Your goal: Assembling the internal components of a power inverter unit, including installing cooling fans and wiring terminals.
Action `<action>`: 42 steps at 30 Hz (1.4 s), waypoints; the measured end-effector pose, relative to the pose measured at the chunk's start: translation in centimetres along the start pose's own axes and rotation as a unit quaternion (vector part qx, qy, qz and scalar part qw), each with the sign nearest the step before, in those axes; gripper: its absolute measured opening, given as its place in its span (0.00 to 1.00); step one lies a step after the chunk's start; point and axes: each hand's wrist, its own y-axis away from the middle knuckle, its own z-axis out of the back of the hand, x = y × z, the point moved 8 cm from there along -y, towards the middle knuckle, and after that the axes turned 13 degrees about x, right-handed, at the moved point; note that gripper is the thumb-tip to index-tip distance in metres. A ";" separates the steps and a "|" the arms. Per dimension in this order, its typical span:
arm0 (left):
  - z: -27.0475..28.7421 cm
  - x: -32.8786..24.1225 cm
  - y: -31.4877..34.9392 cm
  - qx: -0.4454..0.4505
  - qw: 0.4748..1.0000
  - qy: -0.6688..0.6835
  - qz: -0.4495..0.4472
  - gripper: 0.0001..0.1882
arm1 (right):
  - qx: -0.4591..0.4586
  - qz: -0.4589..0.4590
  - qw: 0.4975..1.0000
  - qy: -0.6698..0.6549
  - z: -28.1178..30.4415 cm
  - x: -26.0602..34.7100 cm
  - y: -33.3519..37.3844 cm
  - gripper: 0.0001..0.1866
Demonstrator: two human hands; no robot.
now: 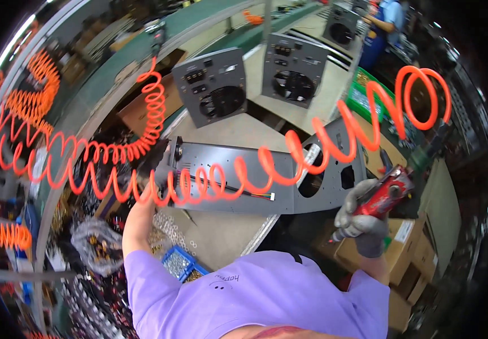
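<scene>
My right hand [363,217], in a grey glove, is wrapped round a red powered screwdriver [384,195] beyond the right end of a dark grey metal panel [216,155]. The tool's bit points down and to the left, clear of the panel. Lying across the bench, the panel has round openings at its right end and a thin cable with a white connector [272,196] on it. My left hand [152,187] is at the panel's left end, its fingers hidden behind an orange coiled air hose [295,148] and blurred. That hose stretches across the panel toward the tool.
Two upright grey panels with fan openings [235,68] [312,61] stand on the far line. Loose washers [167,230] and a blue tray [189,273] lie near my body. Cardboard boxes [399,243] and a green bin [387,85] are right. A person [391,17] works far right.
</scene>
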 end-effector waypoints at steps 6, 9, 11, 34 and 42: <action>-5.2 -4.0 -2.9 0.005 0.963 -0.268 -0.026 0.27 | -0.028 0.048 0.998 -0.032 -2.0 -3.6 3.9 0.19; -11.8 -13.3 5.7 0.057 0.942 -0.166 -0.287 0.17 | 0.010 0.054 0.998 0.037 -1.8 -5.1 4.2 0.14; -19.9 -20.8 10.8 0.232 0.940 -0.036 -0.249 0.13 | 0.007 0.110 0.994 -0.012 -3.2 -5.0 3.9 0.10; -45.7 -32.7 24.5 0.161 0.647 -0.411 -0.622 0.21 | 0.042 -0.088 0.995 0.015 9.6 -3.2 19.6 0.33; -39.2 -21.9 15.2 -0.113 0.945 -0.029 -0.305 0.36 | -0.047 -0.189 0.981 0.009 18.3 -6.6 20.7 0.34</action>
